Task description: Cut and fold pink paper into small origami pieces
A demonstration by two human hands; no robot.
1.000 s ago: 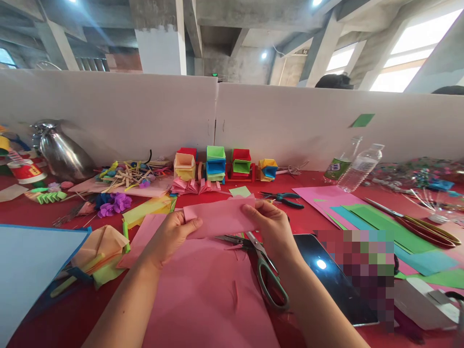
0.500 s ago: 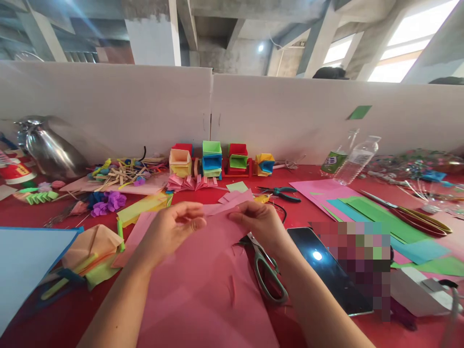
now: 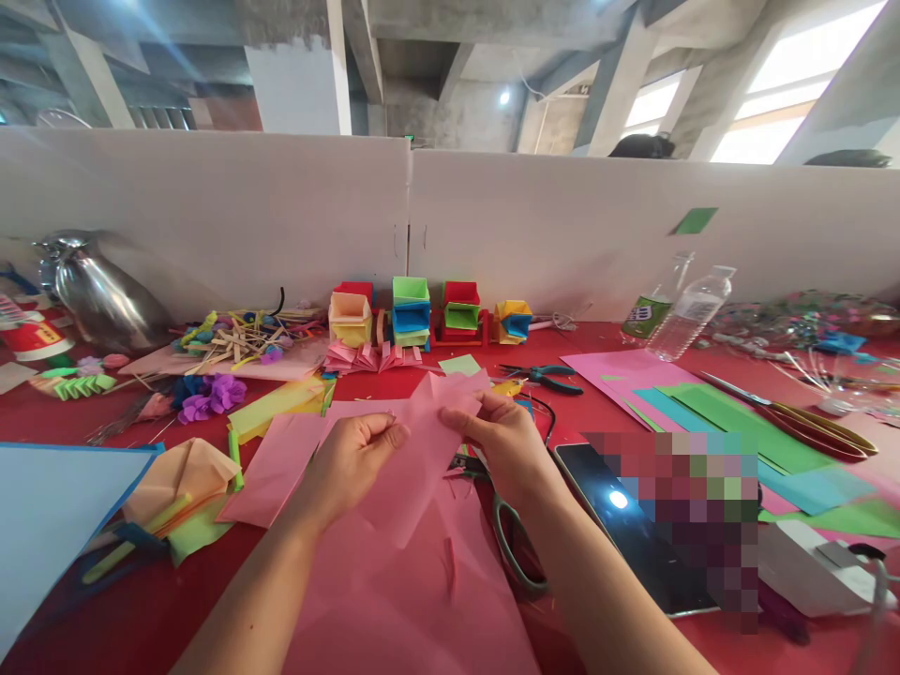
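Observation:
A creased sheet of pink paper (image 3: 422,459) is held up between my two hands, its surface turned toward me. My left hand (image 3: 362,455) pinches its left edge, thumb against fingers. At the upper right edge my right hand (image 3: 502,441) grips it between thumb and fingers. Below lies a larger pink sheet (image 3: 408,609) flat on the table, with a thin red strip (image 3: 451,567) on it. Grey-handled scissors (image 3: 517,553) rest beside that sheet, partly covered by my right hand and wrist.
Folded paper boxes (image 3: 411,314) stand along the white partition (image 3: 211,216). A phone (image 3: 633,525) lies to the right, near coloured sheets (image 3: 745,431) and large scissors (image 3: 794,412). Pliers (image 3: 545,377) lie behind my hands. A metal jug (image 3: 105,291) and plastic bottles (image 3: 693,314) stand farther back.
The pink paper has turned from nearly edge-on to facing me and now hangs lower between my hands. My left hand's fingers have closed on its edge.

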